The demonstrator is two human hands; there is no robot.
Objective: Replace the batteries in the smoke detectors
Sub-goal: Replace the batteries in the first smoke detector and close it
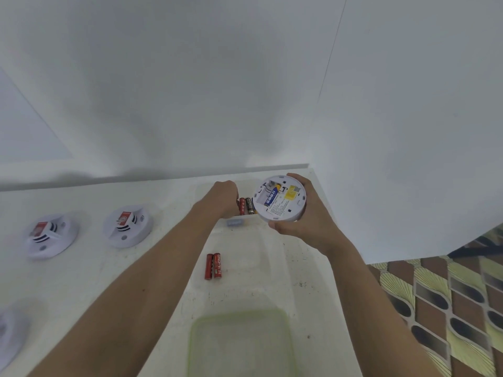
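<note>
My right hand [304, 227] grips a white round smoke detector [281, 198] with its back turned to me; a blue battery [273, 196] sits in its open compartment. My left hand [224, 197] reaches into a clear plastic box [234, 223] at the back of the table, its fingers curled at a red battery [241, 206] that lies beside a black battery [250, 205]. Whether it holds the red battery is hidden. Two red batteries [213, 266] lie side by side on the table.
Two smoke detectors [51, 235] [127, 225] lie on the white table at the left, a third [11, 336] at the left edge. A green-rimmed clear lid [241, 344] lies near me. White walls stand behind; the patterned floor [449, 295] shows past the table's right edge.
</note>
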